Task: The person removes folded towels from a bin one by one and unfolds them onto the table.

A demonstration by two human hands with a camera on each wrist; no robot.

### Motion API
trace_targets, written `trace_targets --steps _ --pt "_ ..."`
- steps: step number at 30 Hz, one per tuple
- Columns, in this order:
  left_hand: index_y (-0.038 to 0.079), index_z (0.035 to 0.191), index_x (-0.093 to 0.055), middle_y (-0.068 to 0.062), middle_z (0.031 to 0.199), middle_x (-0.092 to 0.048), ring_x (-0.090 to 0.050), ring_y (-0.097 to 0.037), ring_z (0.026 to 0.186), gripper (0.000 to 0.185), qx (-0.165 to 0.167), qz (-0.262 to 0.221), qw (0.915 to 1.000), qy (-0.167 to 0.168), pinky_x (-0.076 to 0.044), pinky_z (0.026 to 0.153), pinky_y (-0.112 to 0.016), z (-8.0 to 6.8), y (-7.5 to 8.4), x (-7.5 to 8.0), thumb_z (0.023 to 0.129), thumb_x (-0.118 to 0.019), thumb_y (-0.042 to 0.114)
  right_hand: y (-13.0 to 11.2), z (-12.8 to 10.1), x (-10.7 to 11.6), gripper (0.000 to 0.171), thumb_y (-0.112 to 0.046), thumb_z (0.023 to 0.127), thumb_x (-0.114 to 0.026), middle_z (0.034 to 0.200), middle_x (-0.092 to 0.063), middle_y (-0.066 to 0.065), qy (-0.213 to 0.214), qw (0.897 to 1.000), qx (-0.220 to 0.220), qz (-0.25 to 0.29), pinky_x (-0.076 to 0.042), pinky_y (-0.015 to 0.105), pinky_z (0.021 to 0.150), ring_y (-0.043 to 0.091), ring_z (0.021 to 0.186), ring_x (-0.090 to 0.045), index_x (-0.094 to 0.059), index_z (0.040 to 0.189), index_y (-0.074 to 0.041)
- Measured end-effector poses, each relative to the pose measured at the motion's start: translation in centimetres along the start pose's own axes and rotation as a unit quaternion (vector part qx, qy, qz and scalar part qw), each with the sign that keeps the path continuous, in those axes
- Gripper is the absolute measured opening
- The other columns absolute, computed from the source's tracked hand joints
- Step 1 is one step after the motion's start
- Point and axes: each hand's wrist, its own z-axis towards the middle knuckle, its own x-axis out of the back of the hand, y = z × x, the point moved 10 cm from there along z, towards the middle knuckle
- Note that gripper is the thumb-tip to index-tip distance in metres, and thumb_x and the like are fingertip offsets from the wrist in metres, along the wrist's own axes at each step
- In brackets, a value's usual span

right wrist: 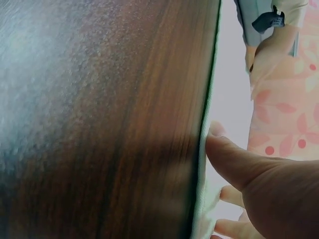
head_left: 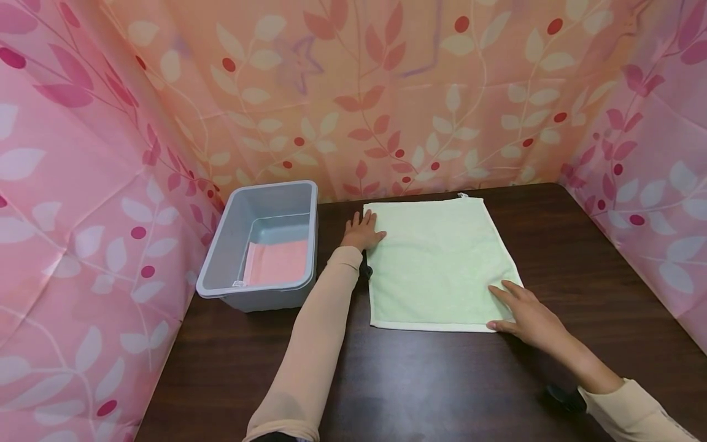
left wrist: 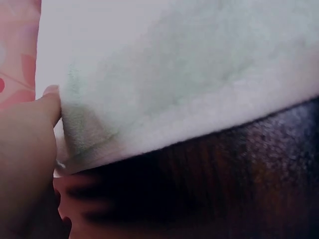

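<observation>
- Green towel (head_left: 439, 261) lies flat on the dark table (head_left: 442, 387), just right of the grey bin (head_left: 262, 245).
- Left hand (head_left: 361, 230) lies flat, fingers spread, pinning the far-left corner.
- Right hand (head_left: 525, 310) has straight fingers on the near-right corner, keeping the cloth taut.

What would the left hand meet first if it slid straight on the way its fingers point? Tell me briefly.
The left hand, flat on the far-left edge of the green towel, points away from the person. Ahead lies bare dark table, then, most likely, the leaf-patterned curtain; the grey bin sits off to its left.
</observation>
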Motion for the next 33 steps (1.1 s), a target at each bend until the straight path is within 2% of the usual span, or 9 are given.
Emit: trace_targets --steps 5,8,11,15,19,23,26,29,33 --pt "0.019 0.161 -0.004 -0.001 0.17 0.001 0.006 -0.031 0.157 0.075 0.007 0.011 0.9999 0.006 -0.005 0.127 -0.052 -0.2 -0.1 0.0 0.103 -0.033 0.056 -0.2 0.1 0.0 0.082 -0.043 0.079 -0.079 0.148 -0.037 0.033 -0.003 1.0 0.003 0.0 -0.042 0.07 0.097 0.055 0.132 -0.036 -0.048 0.143 -0.002" --pt "0.019 0.161 -0.006 -0.001 0.17 0.0 0.006 -0.031 0.157 0.073 0.003 0.012 0.9999 0.012 -0.005 0.128 -0.052 -0.4 0.4 0.4 0.104 -0.034 0.054 -0.3 0.6 0.2 0.08 -0.045 0.079 -0.078 0.146 -0.04 0.033 -0.01 1.0 0.001 -0.004 -0.044 0.069 0.094 0.055 0.13 -0.039 -0.052 0.141 -0.002" --pt "0.018 0.161 -0.009 -0.002 0.17 -0.002 0.004 -0.032 0.157 0.072 -0.017 0.01 0.9997 0.013 -0.005 0.128 -0.052 -0.7 2.0 0.9 0.104 -0.039 0.05 -0.3 1.6 1.2 0.073 -0.046 0.081 -0.077 0.139 -0.048 0.033 -0.015 1.0 -0.001 -0.006 -0.046 0.067 0.09 0.052 0.124 -0.047 -0.057 0.135 -0.002" --pt "0.018 0.161 -0.011 -0.003 0.17 -0.005 -0.001 -0.032 0.157 0.072 -0.058 0.027 0.9979 -0.003 -0.011 0.127 -0.051 -1.8 5.5 0.9 0.103 -0.043 0.048 0.0 3.9 3.3 0.065 -0.043 0.086 -0.073 0.134 -0.054 0.032 -0.018 1.0 -0.005 0.01 -0.046 0.065 0.092 0.05 0.122 -0.052 -0.059 0.133 -0.001" --pt "0.019 0.161 -0.011 -0.002 0.17 -0.009 -0.009 -0.029 0.157 0.074 -0.1 0.056 0.9926 -0.04 -0.019 0.126 -0.048 -4.6 9.1 0.0 0.102 -0.045 0.05 0.3 7.3 4.9 0.065 -0.042 0.092 -0.067 0.14 -0.05 0.03 -0.03 0.999 0.009 0.041 -0.042 0.066 0.098 0.049 0.127 -0.049 -0.052 0.14 -0.002" --pt "0.021 0.161 -0.013 0.001 0.169 -0.012 -0.015 -0.025 0.157 0.074 -0.132 0.092 0.9848 -0.067 -0.026 0.125 -0.043 -8.3 11.4 -1.5 0.101 -0.047 0.051 0.8 11.3 5.2 0.067 -0.04 0.094 -0.066 0.146 -0.044 0.027 -0.046 0.996 0.048 0.056 -0.037 0.066 0.105 0.047 0.135 -0.041 -0.046 0.145 -0.002" --pt "0.024 0.161 -0.014 0.004 0.169 -0.012 -0.017 -0.023 0.156 0.074 -0.149 0.116 0.9789 -0.078 -0.03 0.123 -0.04 -11.1 11.9 -2.7 0.101 -0.048 0.051 1.7 14.3 5.0 0.07 -0.038 0.093 -0.067 0.15 -0.038 0.028 -0.061 0.995 0.062 0.057 -0.03 0.068 0.11 0.048 0.14 -0.034 -0.041 0.148 -0.001" --pt "0.026 0.16 -0.013 0.005 0.169 -0.01 -0.017 -0.022 0.156 0.074 -0.157 0.131 0.9753 -0.084 -0.034 0.12 -0.039 -13.5 11.8 -3.8 0.1 -0.049 0.05 2.7 17.1 4.7 0.074 -0.034 0.092 -0.07 0.154 -0.033 0.028 -0.072 0.994 0.062 0.059 -0.024 0.069 0.113 0.048 0.143 -0.027 -0.037 0.15 -0.003" --pt "0.027 0.16 -0.015 0.004 0.169 -0.011 -0.018 -0.022 0.156 0.074 -0.164 0.146 0.9728 -0.075 -0.041 0.115 -0.037 -15.9 11.2 -5.0 0.099 -0.052 0.05 3.9 20.0 4.4 0.08 -0.034 0.09 -0.073 0.158 -0.028 0.028 -0.081 0.993 0.054 0.059 -0.019 0.071 0.115 0.05 0.145 -0.021 -0.033 0.152 -0.004"
